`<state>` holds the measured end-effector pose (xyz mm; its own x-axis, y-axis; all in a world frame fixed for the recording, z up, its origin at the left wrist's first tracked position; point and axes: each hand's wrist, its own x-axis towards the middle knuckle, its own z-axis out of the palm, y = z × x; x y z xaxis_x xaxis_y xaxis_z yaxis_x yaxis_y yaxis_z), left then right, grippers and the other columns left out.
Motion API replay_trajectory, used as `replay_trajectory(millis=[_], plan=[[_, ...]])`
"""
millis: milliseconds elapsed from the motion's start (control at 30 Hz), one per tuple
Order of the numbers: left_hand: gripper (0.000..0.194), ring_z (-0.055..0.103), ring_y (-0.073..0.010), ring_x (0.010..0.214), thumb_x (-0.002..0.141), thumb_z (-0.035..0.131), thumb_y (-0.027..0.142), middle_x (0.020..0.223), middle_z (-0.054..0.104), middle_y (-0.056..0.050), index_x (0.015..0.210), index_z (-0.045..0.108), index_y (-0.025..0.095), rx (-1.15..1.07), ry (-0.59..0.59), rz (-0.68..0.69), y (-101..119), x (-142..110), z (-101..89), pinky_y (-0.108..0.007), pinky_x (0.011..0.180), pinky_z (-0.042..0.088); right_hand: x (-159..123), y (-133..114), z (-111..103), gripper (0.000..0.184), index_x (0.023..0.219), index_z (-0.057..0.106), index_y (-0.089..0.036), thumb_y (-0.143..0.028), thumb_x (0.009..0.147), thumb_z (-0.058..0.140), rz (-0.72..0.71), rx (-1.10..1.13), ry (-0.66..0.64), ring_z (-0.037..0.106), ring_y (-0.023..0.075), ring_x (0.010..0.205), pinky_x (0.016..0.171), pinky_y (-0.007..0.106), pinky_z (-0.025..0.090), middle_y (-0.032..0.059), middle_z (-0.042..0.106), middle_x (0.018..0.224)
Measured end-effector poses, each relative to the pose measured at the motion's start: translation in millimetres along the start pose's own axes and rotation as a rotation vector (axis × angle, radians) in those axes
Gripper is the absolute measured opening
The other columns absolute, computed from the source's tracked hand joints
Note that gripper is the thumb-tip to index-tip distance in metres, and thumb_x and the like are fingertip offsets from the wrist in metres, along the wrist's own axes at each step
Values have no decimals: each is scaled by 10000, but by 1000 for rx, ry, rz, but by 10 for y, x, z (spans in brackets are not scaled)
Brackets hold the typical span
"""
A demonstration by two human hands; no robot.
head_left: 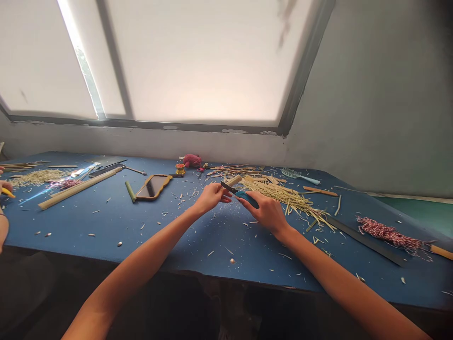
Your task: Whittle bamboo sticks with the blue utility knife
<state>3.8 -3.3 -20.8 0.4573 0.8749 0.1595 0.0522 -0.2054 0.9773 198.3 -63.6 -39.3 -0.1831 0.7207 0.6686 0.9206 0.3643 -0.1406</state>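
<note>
My right hand is closed around the blue handle of a utility knife, whose dark blade points up and left. The blade lies across or right beside a short pale bamboo piece. Pinched in my left hand is that bamboo piece; its lower end is hidden by the fingers and the blade. Both hands are above the blue table. Just beyond my right hand spreads a pile of thin bamboo strips.
Left of my hands lie a gold-framed mirror, a green bamboo piece and a long bamboo strip. On the right are a brush, a dark flat strip and red-white cord. Another person's hand shows at far left.
</note>
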Motion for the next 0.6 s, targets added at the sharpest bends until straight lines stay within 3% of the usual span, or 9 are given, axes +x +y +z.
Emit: replay_trajectory(millis=[200,400,600], plan=[[158,685,-140,667,881,457,137,870,698,-132,831,596,80,91,82,37,10,-16,37,-303,688,581,3,-46,24,473,1073,649,-239,-592,891,392,42,-32,-19,677,245,856,626,326,483,52,706,1008],[161,683,-138,646,882,475,172,873,696,-110,825,606,98,217,134,109,-44,-4,35,-262,623,579,2,-52,40,479,1040,665,-243,-596,894,375,33,10,-21,681,231,789,581,308,457,56,716,919],[167,685,-140,649,891,478,195,868,697,-103,845,610,104,188,136,142,-17,-13,52,-276,639,582,21,-45,21,503,1037,662,-251,-621,889,357,74,2,-27,677,233,756,561,297,430,58,716,854]])
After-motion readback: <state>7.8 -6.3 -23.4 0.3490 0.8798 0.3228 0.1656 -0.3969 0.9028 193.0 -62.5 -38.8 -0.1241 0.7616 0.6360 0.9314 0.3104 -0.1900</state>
